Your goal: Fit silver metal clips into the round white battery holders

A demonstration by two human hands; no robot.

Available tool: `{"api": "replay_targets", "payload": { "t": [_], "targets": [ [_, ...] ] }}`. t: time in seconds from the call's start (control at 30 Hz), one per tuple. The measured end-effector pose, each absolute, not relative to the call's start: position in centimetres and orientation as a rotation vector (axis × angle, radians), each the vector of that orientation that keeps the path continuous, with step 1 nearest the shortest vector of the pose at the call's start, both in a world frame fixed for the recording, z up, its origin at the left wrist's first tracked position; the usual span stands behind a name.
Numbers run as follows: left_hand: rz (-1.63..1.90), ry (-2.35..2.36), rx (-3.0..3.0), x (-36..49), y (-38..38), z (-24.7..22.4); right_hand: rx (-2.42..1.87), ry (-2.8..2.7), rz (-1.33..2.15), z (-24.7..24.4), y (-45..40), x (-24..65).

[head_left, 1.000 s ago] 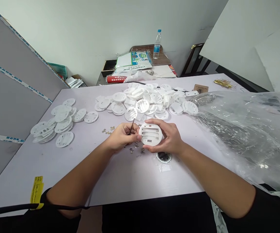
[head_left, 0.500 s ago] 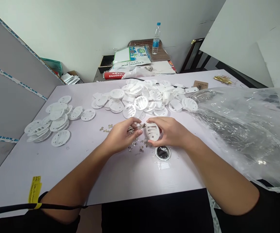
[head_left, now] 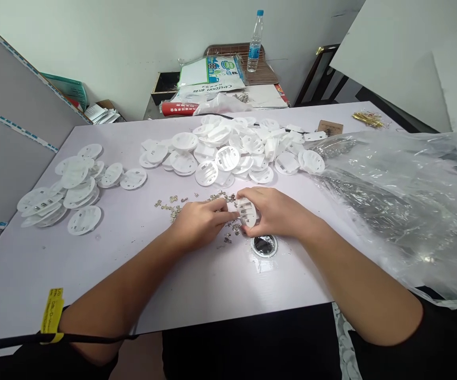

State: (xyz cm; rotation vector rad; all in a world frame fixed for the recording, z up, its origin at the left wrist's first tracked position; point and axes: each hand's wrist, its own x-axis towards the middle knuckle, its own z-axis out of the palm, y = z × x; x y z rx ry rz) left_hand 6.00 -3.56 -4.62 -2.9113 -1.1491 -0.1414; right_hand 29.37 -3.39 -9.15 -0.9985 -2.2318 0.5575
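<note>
The right hand (head_left: 274,211) grips a round white battery holder (head_left: 248,212) edgewise above the table (head_left: 197,290), apparently to present its slotted face to the left hand (head_left: 197,224), whose own grasp cannot be determined.

A pale wall (head_left: 133,42) stands behind the white table (head_left: 197,295), a grey partition (head_left: 10,89) along its left side.

The left forearm (head_left: 133,282) is reaching up from the lower left, the left hand (head_left: 199,224) curling near the centre with one finger (head_left: 226,217) extending rightward. The right forearm (head_left: 349,266) is slanting from the lower right, the right hand (head_left: 278,211) gripping, thumb (head_left: 253,230) lowermost.
</note>
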Motion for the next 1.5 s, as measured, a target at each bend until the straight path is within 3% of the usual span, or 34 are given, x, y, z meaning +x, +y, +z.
{"api": "replay_targets", "payload": {
  "t": [0.63,1.5],
  "targets": [
    [-0.132,-1.110,-2.890,5.6,-3.4,-4.7,-1.039,-2.232,0.551,-9.3,-3.6,29.0],
    [0.139,-1.336,-2.695,8.1,-5.0,-4.4,-1.080,-2.288,0.493,-8.6,-3.7,27.7]
  ]
}}
